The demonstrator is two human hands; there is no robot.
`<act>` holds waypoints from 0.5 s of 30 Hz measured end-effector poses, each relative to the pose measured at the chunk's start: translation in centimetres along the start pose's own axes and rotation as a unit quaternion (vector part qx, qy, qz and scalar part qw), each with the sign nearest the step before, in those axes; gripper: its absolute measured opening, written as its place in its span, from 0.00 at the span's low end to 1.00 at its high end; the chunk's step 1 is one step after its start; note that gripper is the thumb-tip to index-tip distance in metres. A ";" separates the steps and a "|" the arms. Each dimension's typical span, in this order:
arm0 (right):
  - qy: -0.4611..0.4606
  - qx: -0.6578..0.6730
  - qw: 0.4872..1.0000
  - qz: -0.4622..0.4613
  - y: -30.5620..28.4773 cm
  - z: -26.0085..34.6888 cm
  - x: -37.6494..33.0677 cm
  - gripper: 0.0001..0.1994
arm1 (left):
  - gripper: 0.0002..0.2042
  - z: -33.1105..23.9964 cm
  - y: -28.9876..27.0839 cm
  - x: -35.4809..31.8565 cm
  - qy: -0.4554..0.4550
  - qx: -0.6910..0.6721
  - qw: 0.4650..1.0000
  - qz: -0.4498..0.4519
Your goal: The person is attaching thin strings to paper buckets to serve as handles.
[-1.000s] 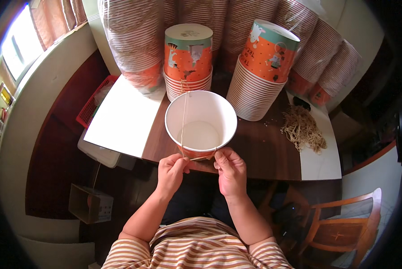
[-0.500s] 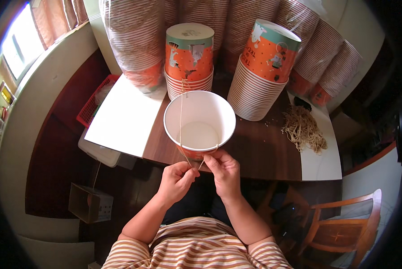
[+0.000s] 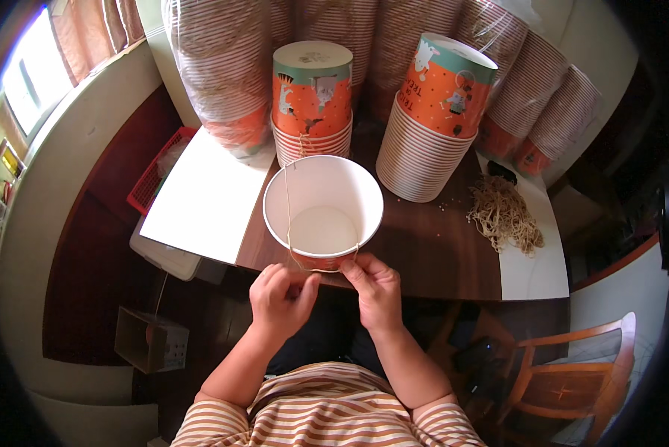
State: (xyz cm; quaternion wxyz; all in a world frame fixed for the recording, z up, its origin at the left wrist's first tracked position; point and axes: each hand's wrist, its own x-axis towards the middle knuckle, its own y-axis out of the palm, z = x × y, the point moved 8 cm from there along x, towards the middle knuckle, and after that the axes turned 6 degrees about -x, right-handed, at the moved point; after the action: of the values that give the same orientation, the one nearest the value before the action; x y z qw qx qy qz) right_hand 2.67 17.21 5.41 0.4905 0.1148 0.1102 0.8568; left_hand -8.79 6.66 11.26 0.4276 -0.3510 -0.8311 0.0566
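A white-lined paper bucket point(image 3: 323, 186) with an orange outside stands mouth up at the table's near edge. Thin beige string point(image 3: 288, 212) runs from its far rim, down across the mouth and over the near rim, then along the front toward my right hand. My right hand point(image 3: 377, 289), beside the bucket's near right side, pinches the string between thumb and fingers. Just below the near rim, my left hand point(image 3: 278, 298) has curled fingers with the thumb held apart, close to the string. Nothing shows in its grasp.
Behind the bucket are two nested stacks of orange buckets, a left stack point(image 3: 312, 93) and a right stack point(image 3: 435, 119). Plastic-wrapped stacks point(image 3: 219, 67) line the back. A heap of loose string point(image 3: 507, 216) lies at right. A wooden chair point(image 3: 569, 384) stands lower right.
My left hand has moved left, away from my right hand, and its thumb has parted from the fingers. The bucket has shifted slightly left. The string now hangs in a low loop along the front.
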 end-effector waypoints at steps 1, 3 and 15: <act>-0.005 -0.033 0.999 -0.002 0.0 0.2 0.0 0.06 | 0.07 -1.2 -0.4 -0.1 0.033 -0.036 0.999 -0.011; 0.001 -0.033 0.999 0.005 0.2 0.1 -0.1 0.06 | 0.09 -3.2 -0.7 -0.8 0.079 -0.093 0.992 -0.011; 0.031 0.052 0.998 -0.013 -0.4 -1.7 -1.4 0.06 | 0.09 -0.7 3.3 -0.6 -0.022 -0.100 0.992 0.070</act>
State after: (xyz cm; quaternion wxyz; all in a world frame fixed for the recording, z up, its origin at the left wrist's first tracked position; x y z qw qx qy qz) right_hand 3.17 16.06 3.58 0.4909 0.1127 0.1715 0.8467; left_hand -6.28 8.60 9.94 0.3667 -0.4479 -0.8154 0.0106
